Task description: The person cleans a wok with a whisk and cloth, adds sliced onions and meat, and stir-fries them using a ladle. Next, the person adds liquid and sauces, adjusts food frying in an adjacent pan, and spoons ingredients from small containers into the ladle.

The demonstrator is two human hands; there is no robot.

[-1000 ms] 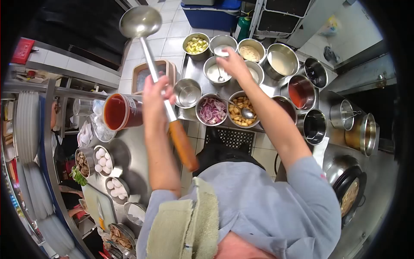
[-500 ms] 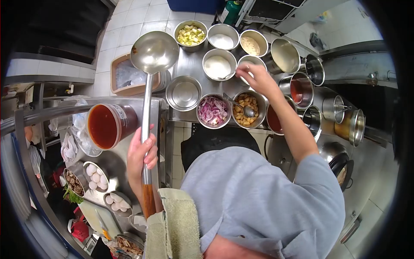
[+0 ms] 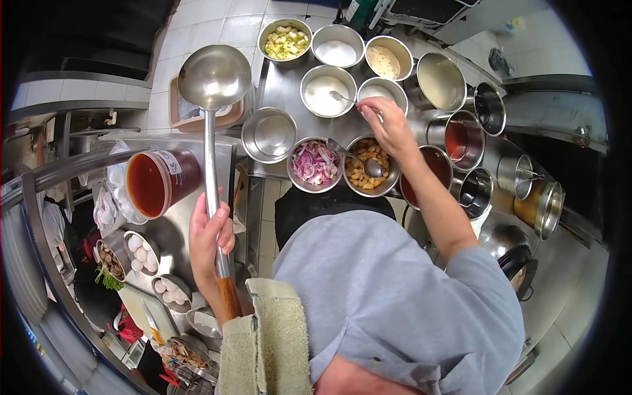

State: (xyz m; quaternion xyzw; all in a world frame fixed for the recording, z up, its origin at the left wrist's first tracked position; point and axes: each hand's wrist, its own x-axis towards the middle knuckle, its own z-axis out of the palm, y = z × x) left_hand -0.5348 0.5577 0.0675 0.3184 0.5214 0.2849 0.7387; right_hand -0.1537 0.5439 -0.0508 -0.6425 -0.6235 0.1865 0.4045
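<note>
My left hand (image 3: pixel 212 227) is wrapped round the handle of a big metal ladle (image 3: pixel 214 76) with a wooden end, its bowl raised to the upper left. With my right hand (image 3: pixel 390 125) I pinch the handle of a small spoon (image 3: pixel 340 97). Its tip is over the white granules (image 3: pixel 321 93) in a steel pot (image 3: pixel 305 82); whether it touches them I cannot tell. Partly behind my right hand is another steel pot (image 3: pixel 400 89) with pale contents. Below are sliced purple onions (image 3: pixel 316 163) and brown chunks (image 3: pixel 363 176) with a larger spoon (image 3: pixel 373 168) in them.
On the left counter stand a tub of red sauce (image 3: pixel 181 176), eggs (image 3: pixel 141 253) and a cutting board (image 3: pixel 139 309) with a knife (image 3: pixel 151 321). Diced green pieces (image 3: pixel 287 43) are at the back. Dark red sauce pots (image 3: pixel 455 139) line the right.
My right hand has drawn back slightly downward, and the small spoon now shows clearly, reaching left over the white granules. The ladle has shifted left in view.
</note>
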